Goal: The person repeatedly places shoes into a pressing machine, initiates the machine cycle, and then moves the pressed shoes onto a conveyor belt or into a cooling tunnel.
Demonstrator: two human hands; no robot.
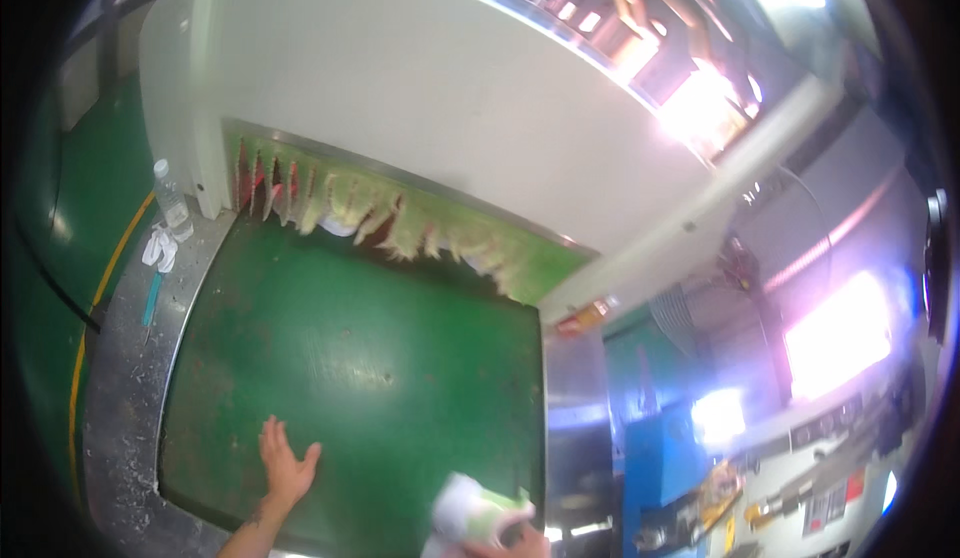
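Observation:
My left hand (pixel 286 466) hovers over or rests on the green belt (pixel 340 358); I cannot tell which. Its fingers are stretched and it holds nothing. At the lower edge, my right hand (pixel 520 542) is closed on a blurred white and pale green object (pixel 475 511), whose kind I cannot make out. Beyond both hands, the belt runs under a ragged, pale green strip curtain (pixel 400 220) at the bottom of a large light-grey machine panel (pixel 400 68). Something white shows in part behind the strips.
On the grey metal ledge (pixel 130 398) at left stand a clear bottle (pixel 173 201), a crumpled white cloth (pixel 160 248) and a teal-handled tool (pixel 152 300). An orange item (pixel 587 316) lies by the right frame. A blue box (pixel 665 453) and a tool-laden bench (pixel 810 488) are at right.

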